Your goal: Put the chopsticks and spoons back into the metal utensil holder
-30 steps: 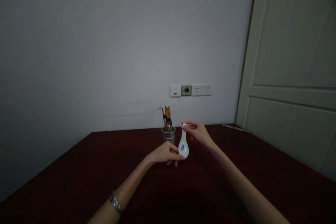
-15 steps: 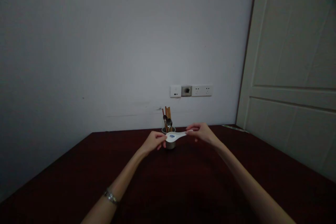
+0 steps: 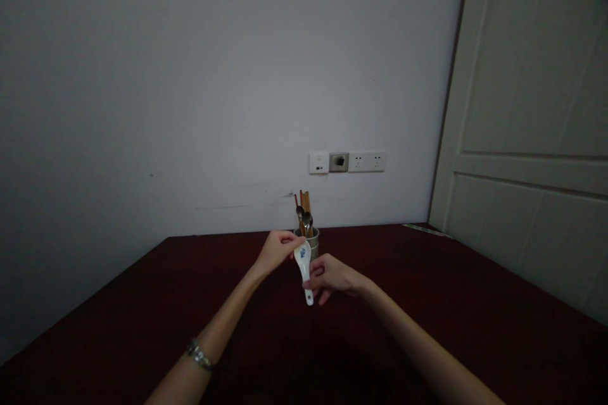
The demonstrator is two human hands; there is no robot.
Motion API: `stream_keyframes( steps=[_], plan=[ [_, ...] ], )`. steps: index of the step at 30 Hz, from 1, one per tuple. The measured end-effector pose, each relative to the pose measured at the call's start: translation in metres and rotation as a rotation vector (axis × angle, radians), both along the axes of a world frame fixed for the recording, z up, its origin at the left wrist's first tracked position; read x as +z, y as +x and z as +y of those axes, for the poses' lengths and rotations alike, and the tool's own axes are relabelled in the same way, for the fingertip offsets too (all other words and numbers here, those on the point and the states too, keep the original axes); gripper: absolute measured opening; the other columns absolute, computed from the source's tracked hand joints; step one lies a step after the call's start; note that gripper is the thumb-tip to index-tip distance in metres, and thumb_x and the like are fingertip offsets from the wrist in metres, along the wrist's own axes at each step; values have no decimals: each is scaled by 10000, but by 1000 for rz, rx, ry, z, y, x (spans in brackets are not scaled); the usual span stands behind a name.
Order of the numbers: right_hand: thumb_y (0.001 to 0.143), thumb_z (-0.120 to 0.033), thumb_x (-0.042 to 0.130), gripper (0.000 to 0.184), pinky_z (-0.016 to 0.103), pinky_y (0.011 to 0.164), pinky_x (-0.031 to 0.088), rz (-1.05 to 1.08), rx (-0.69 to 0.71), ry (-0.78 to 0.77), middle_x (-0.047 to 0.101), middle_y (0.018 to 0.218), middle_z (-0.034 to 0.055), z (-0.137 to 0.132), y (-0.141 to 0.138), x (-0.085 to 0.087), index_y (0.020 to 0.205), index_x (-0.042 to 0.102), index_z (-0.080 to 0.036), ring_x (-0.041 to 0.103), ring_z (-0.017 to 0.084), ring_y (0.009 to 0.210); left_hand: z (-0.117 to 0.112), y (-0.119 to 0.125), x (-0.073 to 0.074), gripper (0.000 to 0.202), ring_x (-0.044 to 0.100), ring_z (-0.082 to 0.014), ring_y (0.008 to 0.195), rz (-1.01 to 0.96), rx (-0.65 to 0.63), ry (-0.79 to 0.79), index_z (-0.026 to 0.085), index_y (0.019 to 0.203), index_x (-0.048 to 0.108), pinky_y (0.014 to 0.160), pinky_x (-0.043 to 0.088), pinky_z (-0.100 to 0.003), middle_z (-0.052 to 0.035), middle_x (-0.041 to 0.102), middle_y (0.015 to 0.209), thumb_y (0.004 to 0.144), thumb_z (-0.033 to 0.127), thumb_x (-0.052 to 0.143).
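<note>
A white soup spoon (image 3: 304, 266) with a blue pattern in its bowl is held between both hands, bowl upward and away from me, handle hanging toward me. My left hand (image 3: 279, 249) pinches the edge of the bowl. Around the handle, the thumb and fingers of my right hand (image 3: 332, 275) are closed. Just behind the spoon stands a grey utensil holder (image 3: 315, 245), partly covered by the spoon and hands. Wooden chopsticks (image 3: 304, 201) and metal spoons (image 3: 308, 221) stick up out of it.
The dark red table (image 3: 237, 342) reaches back to a grey wall (image 3: 228, 88). Sockets and a switch (image 3: 339, 162) are set in the wall above the holder. A pale panelled door (image 3: 527, 107) rises at the right, near a thin strip (image 3: 427, 231) on the table.
The spoon has turned from lying sideways to pointing its handle toward me. My right hand has moved left and down with the handle; my left hand has stayed near the bowl.
</note>
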State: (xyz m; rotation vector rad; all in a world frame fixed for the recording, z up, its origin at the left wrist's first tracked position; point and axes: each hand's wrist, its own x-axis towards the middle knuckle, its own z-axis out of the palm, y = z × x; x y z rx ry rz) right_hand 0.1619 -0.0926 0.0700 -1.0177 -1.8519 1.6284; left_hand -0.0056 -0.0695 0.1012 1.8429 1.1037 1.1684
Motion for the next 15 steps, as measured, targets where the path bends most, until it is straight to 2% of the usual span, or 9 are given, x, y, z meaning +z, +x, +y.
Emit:
stream_keyframes(
  steps=[5, 9, 12, 15],
  plan=[
    [570, -323, 709, 285, 212, 457, 514, 58, 0, 0, 615, 650, 23, -3, -3, -1, 696, 572, -107, 589, 103, 543, -3, 4, 2, 331, 368, -47, 394, -21, -2, -25, 100, 667, 623, 398, 255, -177, 31, 479, 455, 679, 428, 584],
    [579, -343, 699, 305, 222, 454, 516, 73, -67, 46, 618, 677, 27, -2, 1, 5, 739, 585, -109, 593, 112, 562, -7, 5, 1, 361, 332, -32, 345, 23, -64, -114, 98, 743, 631, 357, 213, -171, 45, 462, 451, 676, 449, 580],
    [591, -359, 686, 339, 216, 454, 512, 95, -112, 98, 621, 688, 35, 1, 6, 9, 804, 604, -108, 603, 124, 590, -7, 7, -7, 354, 295, -23, 312, 19, -138, -183, 97, 696, 609, 326, 171, -172, 55, 434, 438, 657, 449, 598],
    [589, -372, 685, 356, 215, 451, 510, 106, -123, 123, 618, 673, 35, 3, 8, 8, 807, 609, -101, 602, 125, 588, -5, 11, -19, 337, 273, -15, 307, -77, -170, -237, 107, 664, 570, 317, 164, -168, 67, 405, 435, 640, 439, 619]
  ],
)
